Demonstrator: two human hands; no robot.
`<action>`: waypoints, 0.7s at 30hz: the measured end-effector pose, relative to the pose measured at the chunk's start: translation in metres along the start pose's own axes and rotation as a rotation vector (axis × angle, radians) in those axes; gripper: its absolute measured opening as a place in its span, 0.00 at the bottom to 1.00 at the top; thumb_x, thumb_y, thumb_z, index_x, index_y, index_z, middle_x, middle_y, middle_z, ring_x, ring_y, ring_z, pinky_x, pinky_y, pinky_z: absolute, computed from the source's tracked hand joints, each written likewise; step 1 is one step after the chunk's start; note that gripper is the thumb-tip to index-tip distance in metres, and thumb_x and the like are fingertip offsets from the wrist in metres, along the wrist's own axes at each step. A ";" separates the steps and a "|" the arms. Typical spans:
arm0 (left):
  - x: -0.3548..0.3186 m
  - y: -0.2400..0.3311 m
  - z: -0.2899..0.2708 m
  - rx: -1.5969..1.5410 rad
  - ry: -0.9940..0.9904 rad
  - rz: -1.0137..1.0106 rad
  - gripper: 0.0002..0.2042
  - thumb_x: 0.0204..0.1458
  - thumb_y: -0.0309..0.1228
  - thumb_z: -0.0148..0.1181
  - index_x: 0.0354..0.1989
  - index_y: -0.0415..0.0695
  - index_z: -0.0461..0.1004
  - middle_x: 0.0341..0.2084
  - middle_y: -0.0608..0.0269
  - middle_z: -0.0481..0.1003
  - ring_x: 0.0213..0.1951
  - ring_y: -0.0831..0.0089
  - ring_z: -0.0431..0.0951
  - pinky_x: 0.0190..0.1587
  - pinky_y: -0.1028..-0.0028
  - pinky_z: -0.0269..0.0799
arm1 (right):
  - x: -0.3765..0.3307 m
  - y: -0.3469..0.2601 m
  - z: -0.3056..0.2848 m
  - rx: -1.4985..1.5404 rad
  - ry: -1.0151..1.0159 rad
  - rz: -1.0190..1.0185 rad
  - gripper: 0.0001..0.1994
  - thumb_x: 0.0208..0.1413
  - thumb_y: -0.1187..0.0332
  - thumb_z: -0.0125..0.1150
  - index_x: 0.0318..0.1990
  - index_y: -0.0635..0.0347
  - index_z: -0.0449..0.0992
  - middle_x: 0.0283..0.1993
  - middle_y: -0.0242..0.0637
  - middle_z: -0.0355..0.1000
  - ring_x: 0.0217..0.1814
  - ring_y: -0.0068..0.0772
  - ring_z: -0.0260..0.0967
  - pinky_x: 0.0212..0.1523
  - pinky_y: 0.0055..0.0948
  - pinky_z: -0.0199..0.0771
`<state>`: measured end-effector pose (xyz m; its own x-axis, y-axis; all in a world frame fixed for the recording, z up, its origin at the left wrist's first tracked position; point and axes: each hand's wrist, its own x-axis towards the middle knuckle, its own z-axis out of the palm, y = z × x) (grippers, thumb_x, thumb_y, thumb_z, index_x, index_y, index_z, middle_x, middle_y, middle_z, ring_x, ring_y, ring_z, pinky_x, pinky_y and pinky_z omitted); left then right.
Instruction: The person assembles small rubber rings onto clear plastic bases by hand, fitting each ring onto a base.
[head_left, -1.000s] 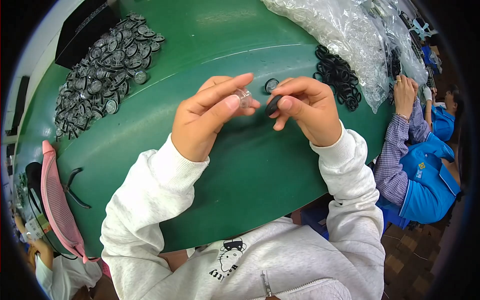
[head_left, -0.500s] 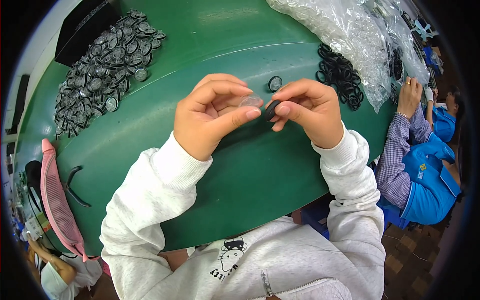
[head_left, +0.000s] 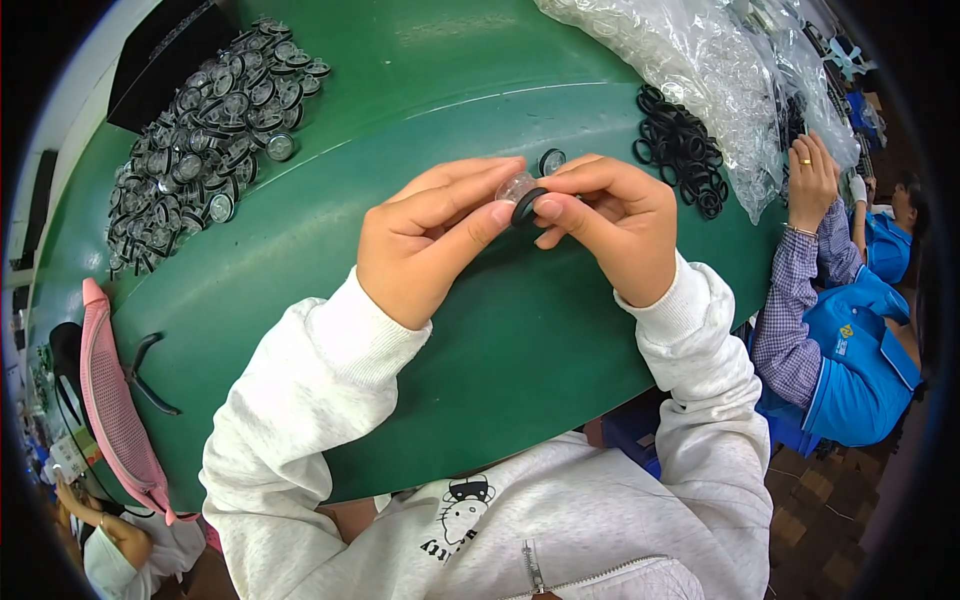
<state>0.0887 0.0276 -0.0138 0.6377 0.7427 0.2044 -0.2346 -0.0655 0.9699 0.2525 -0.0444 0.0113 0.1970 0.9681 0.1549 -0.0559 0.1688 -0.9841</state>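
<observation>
Gripping small clear domed plastic piece [head_left: 514, 187] in left hand [head_left: 432, 228], pinching black rubbery ring [head_left: 524, 212] at its edge with right hand [head_left: 620, 222], above green desk [head_left: 490, 370]; seemingly not yet seating ring fully. Counting heaped black-rimmed clear pieces [head_left: 205, 145], upper left, as likely done; leaving loose black rings [head_left: 682, 152], upper right.

I spot black letters [head_left: 447, 546] on a sweatshirt [head_left: 590, 505] at the table [head_left: 520, 350]; to its right, a logo [head_left: 846, 331] on a blue shirt [head_left: 865, 395].

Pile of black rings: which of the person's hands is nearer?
Right. In the picture, the right hand is below and left of the pile of black rings; the left hand lies farther left.
</observation>
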 end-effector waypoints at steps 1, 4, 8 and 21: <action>0.000 -0.001 0.001 -0.030 0.002 0.008 0.13 0.50 0.21 0.56 0.45 0.37 0.74 0.47 0.57 0.70 0.40 0.73 0.72 0.42 0.82 0.69 | 0.000 -0.001 0.001 0.003 0.020 0.002 0.07 0.45 0.80 0.64 0.34 0.66 0.76 0.32 0.39 0.74 0.30 0.24 0.71 0.29 0.15 0.75; 0.000 -0.002 0.002 -0.119 0.009 0.034 0.13 0.50 0.21 0.56 0.45 0.37 0.74 0.45 0.58 0.71 0.38 0.74 0.72 0.39 0.84 0.68 | 0.000 -0.002 0.002 0.011 0.078 0.006 0.07 0.45 0.79 0.64 0.34 0.65 0.76 0.32 0.38 0.74 0.30 0.23 0.70 0.29 0.14 0.75; -0.001 -0.001 0.003 0.080 -0.003 0.110 0.13 0.50 0.20 0.56 0.45 0.38 0.74 0.45 0.58 0.71 0.38 0.74 0.72 0.37 0.84 0.68 | -0.002 0.001 0.000 -0.054 0.065 -0.017 0.07 0.44 0.79 0.65 0.34 0.64 0.77 0.32 0.37 0.74 0.30 0.21 0.70 0.28 0.14 0.74; -0.001 -0.001 0.001 0.277 -0.031 0.241 0.13 0.48 0.19 0.56 0.44 0.37 0.74 0.44 0.56 0.71 0.35 0.74 0.72 0.34 0.82 0.68 | -0.001 0.001 -0.004 -0.253 -0.013 -0.063 0.09 0.44 0.84 0.61 0.35 0.67 0.75 0.36 0.40 0.69 0.31 0.26 0.67 0.27 0.16 0.73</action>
<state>0.0890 0.0257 -0.0147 0.6114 0.6635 0.4313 -0.1762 -0.4173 0.8915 0.2558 -0.0459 0.0098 0.1792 0.9597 0.2163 0.2030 0.1790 -0.9627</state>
